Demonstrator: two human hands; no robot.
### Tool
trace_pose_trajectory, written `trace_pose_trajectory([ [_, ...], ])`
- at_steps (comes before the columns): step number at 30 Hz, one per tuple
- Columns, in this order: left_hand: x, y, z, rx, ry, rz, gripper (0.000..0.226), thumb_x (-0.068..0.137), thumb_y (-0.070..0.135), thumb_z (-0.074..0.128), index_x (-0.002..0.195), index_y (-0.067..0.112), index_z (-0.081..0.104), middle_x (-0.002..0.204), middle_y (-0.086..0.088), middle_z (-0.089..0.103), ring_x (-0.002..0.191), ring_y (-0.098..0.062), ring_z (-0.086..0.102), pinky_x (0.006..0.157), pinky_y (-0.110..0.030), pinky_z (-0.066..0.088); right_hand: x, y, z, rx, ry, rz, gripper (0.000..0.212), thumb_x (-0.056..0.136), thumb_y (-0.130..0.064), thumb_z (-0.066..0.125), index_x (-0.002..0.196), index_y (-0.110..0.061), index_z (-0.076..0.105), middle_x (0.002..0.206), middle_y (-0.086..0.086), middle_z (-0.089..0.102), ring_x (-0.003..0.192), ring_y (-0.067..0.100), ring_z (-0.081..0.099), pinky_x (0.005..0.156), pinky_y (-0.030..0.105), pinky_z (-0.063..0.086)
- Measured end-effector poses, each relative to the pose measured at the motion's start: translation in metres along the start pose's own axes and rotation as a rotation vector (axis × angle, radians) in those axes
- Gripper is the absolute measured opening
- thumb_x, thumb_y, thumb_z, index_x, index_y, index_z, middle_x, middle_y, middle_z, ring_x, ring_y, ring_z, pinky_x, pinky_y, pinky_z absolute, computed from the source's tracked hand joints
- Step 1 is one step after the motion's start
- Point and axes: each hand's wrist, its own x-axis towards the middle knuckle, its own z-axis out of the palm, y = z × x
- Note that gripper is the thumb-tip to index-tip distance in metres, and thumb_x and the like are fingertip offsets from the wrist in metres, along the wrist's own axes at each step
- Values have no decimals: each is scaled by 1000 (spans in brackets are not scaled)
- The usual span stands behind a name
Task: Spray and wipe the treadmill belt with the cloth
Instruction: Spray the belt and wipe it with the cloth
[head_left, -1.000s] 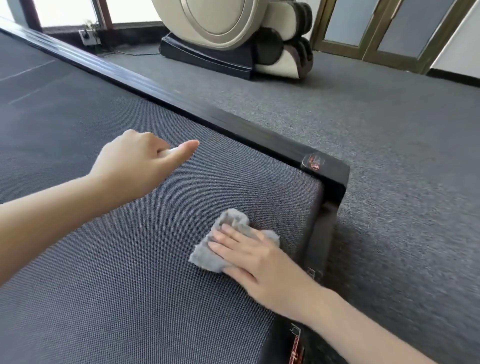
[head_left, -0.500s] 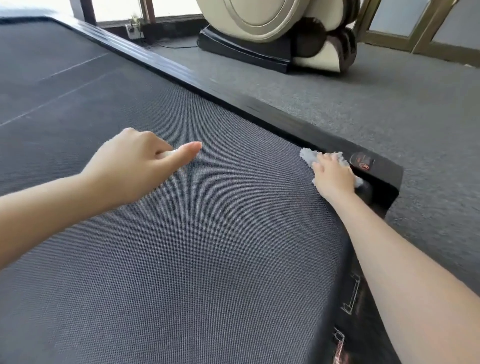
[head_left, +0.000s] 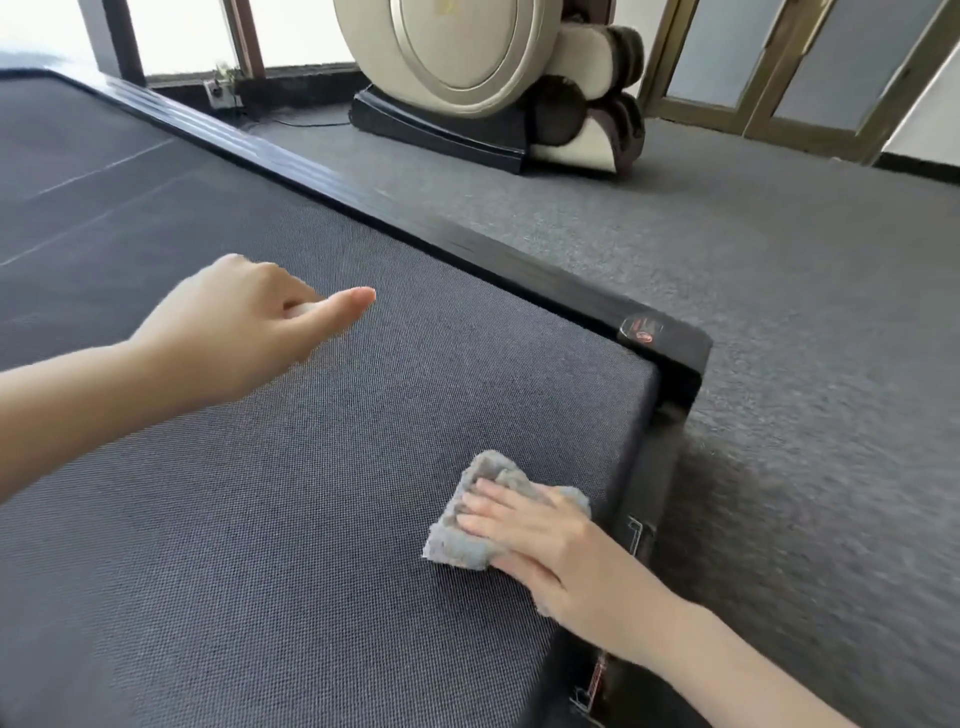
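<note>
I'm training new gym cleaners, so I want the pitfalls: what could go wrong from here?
1. The right hand presses the cloth flat near the end of the belt, close to the black end frame; a loose cloth corner could snag in that seam.
2. The cloth is bunched small, so strokes may leave unwiped strips on the wide belt.

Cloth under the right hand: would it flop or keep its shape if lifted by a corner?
Probably floppy: the cloth is bunched into soft folds under the right hand. Likely light, with its fuzzy, thin look. It may drag rather than glide, since the belt is coarsely textured.
</note>
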Motion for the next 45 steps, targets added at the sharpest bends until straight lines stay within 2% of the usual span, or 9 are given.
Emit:
trace_pose_trajectory([
  [9,-19,-15,-11,-45,27,-40,94,74,85,25,55,-3,52,45,-12,56,48,-32,59,64,-51,54,49,58,-56,-34,474,391,41,99,-22,47,140,-24,45,145,-16,34,143,6,22,119,31,10],
  [14,-37,-25,-9,-41,23,-101,96,74,83,25,58,-8,49,48,-20,54,49,-40,55,61,-52,53,99,125,-73,-83,402,701,41,101,-21,42,141,-11,44,147,14,41,140,27,31,115,34,20],
  [17,-45,-30,-7,-60,25,-128,97,76,83,24,60,-10,49,49,-24,53,52,-43,54,60,-54,53,117,141,-62,-308,258,803,47,100,-21,40,145,-13,35,155,12,25,144,29,17,117,41,13],
  [21,-50,-29,-3,-62,25,-115,97,74,84,23,61,-9,50,49,-22,53,53,-42,54,59,-52,52,115,117,-52,-366,141,690,48,101,-19,38,148,-21,29,159,2,18,147,23,9,117,41,12],
  [25,-53,-22,-1,-37,0,-64,95,74,86,21,57,-4,46,47,-17,52,47,-35,52,55,-46,51,98,59,-17,-220,142,386,44,102,-29,37,146,-28,35,156,-7,24,146,11,11,120,42,9],
  [29,-62,-10,-7,-15,-5,2,81,75,84,21,50,7,31,40,-3,36,40,-23,37,46,-34,35,68,9,10,-116,72,181,45,100,-32,41,144,-24,40,154,-7,29,140,-1,9,118,30,3],
  [35,-86,-7,-16,32,-53,-3,79,71,87,16,51,12,25,38,2,26,42,-22,32,47,-31,25,-4,-64,52,-84,-62,-134,42,98,-33,41,140,-26,47,150,-14,36,144,1,17,116,32,10],
  [40,-101,-25,-16,10,-36,-51,80,72,87,19,50,10,30,39,-1,36,42,-23,39,47,-32,33,-18,-69,34,123,94,-127,41,97,-16,52,137,-17,51,149,-8,40,141,8,29,117,32,19],
  [45,-99,-38,-11,5,-8,-78,92,72,88,18,55,1,44,45,-9,52,46,-27,52,54,-37,47,29,3,-13,37,333,251,43,97,-13,50,138,-26,47,149,-9,39,141,6,27,119,34,17],
])
